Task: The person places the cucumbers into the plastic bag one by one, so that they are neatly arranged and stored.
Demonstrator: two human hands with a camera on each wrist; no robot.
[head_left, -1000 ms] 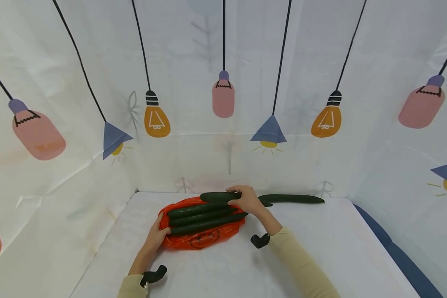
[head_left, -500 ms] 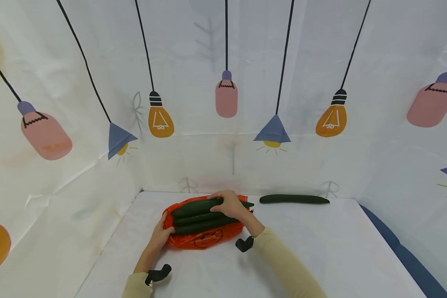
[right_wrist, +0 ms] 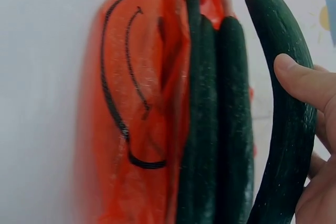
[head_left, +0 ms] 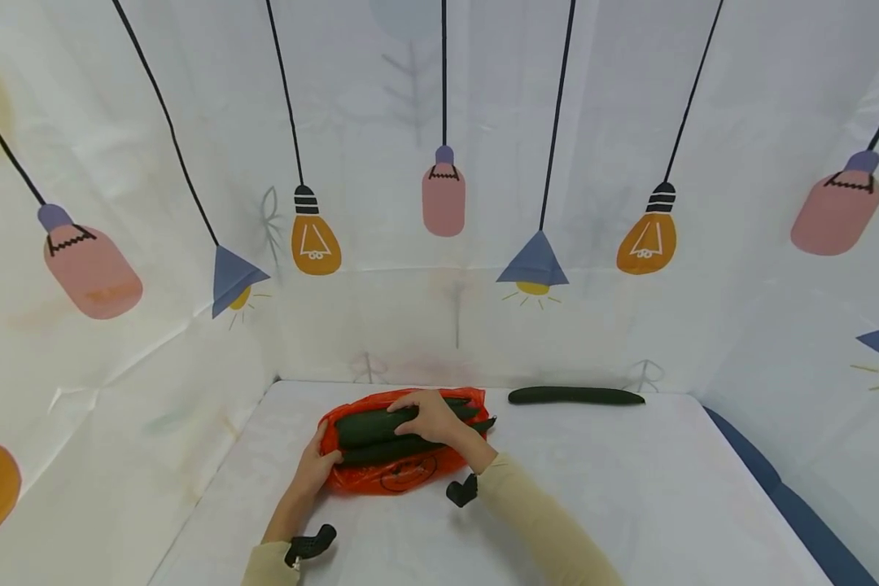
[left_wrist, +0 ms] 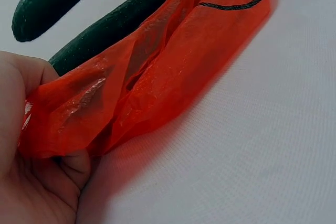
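My right hand (head_left: 432, 419) grips a dark green cucumber (right_wrist: 287, 129), thumb on one side and fingers round the other. This cucumber is just above an orange-red plastic bag (head_left: 359, 484), with a gap between it and the other cucumbers (right_wrist: 233, 103) in the right wrist view. Those lie side by side in the mouth of the bag. At the bag's left end, my left hand (head_left: 311, 470) pinches its rim; folds of plastic (left_wrist: 68, 114) run between thumb and fingers in the left wrist view. A black curved line drawing (right_wrist: 105, 72) marks the bag's side.
One more cucumber (head_left: 577, 395) lies alone at the back of the white table (head_left: 630, 488), right of the bag. White sheets printed with hanging lamps (head_left: 533, 264) stand behind and at both sides. Dark blue fabric (head_left: 784, 488) shows past the right table edge.
My right hand has carried the cucumber leftward and closer to me, from the bag's far edge to over the cucumbers in it. My left hand stays at the bag's left end.
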